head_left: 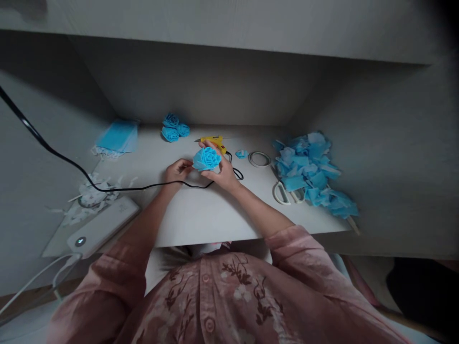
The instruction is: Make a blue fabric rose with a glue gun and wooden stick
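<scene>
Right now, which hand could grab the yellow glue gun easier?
Probably the right hand: it looks nearer the yellow glue gun. But it holds the blue flower, which the left hand, close beside, might have to take first.

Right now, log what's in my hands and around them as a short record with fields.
right hand: holding a blue flower
left hand: at the flower's left edge, contact unclear
beyond the hands: yellow glue gun
back left: three finished flowers, grouped; stacked blue masks
right: heap of blue pieces; scissors, only handles clearly visible
front left: white power bank
</scene>
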Tool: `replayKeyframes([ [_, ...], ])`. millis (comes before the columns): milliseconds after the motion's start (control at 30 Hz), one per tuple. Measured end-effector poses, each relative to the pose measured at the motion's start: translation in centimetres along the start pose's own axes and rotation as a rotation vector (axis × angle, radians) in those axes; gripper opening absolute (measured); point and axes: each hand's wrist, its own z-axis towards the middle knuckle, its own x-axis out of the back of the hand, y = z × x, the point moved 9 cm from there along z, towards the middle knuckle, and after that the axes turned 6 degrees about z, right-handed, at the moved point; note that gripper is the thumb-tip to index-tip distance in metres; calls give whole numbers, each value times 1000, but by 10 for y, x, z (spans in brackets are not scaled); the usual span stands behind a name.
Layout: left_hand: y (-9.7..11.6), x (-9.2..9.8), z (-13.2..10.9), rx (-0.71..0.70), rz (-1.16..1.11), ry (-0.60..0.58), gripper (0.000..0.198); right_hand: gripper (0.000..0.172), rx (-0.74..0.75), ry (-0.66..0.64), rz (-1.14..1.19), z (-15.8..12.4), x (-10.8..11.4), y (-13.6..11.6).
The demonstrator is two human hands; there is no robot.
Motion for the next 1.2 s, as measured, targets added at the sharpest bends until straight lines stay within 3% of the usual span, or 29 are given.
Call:
replayKeyframes([
  [133, 0, -1, 0, 3, -2, -16, 17, 71, 57, 51, -8, -1, 3, -8],
  [233, -1, -1, 1, 17, -18, -12, 20, 67, 37, 87, -12, -2, 5, -7],
  [300, -2, 1, 2, 30, -32, 14, 20, 76, 4, 72, -12, -1, 3, -3],
  [433, -6, 6, 2, 57, -70, 62, 20, 113, -13, 20, 43, 3, 1, 1],
  [500, -8, 8, 3, 67, -81, 81, 20, 121, -15, 2, 50, 4, 1, 2],
  [867, -5, 1, 1, 10, -14, 11, 20, 84, 4, 41, -24, 2, 5, -10],
  [933, -6, 0, 2, 0, -10, 7, 21, 85, -8, 65, -17, 1, 7, -4],
  [1033, -9, 4, 3, 12, -35, 40, 22, 99, -19, 89, 25, 4, 10, 2],
  [1100, -10, 8, 4, 22, -44, 79, 23, 100, -6, 167, 53, 6, 20, -7],
  [1200, -9, 14, 5, 24, -32, 122, 22, 70, 16, 311, 102, 1, 34, -49],
])
